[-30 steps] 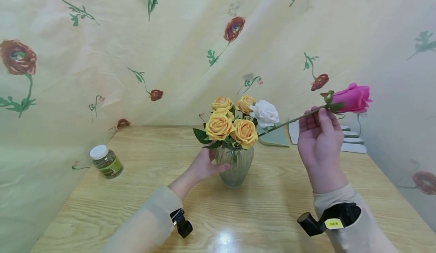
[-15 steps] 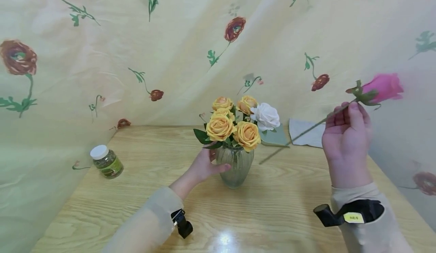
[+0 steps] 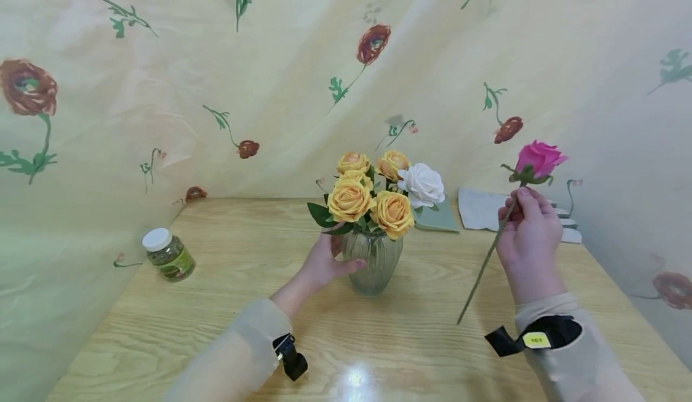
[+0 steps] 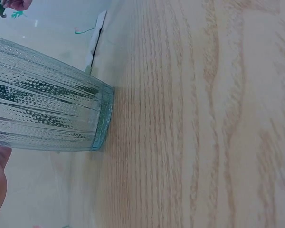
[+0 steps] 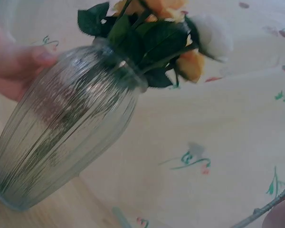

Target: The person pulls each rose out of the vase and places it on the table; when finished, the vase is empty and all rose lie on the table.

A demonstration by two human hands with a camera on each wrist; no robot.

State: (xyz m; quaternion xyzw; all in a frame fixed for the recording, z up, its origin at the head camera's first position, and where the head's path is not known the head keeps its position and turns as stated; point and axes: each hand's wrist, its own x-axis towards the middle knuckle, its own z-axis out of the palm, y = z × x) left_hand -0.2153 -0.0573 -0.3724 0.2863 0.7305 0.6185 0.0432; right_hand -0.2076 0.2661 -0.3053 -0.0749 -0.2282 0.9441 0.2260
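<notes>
A ribbed clear glass vase stands on the wooden table, filled with several yellow roses and a white rose. My left hand holds the vase by its left side, thumb in front and fingers partly hidden behind it. To the right, my right hand pinches a pink rose by the stem just under the bloom. Its long stem slants down to the left, apart from the vase. In the right wrist view, only a bit of that stem shows in the corner.
A jar with a white lid and green label stands at the left of the table. Behind the vase lies a flat grey-green piece, beside a whitish cloth-like sheet. A flower-printed curtain hangs behind the table.
My right hand swung the pink rose rightward away from the bouquet, then came back left and lower. The rose has turned more upright, its stem end pointing down. My left hand stays on the vase.
</notes>
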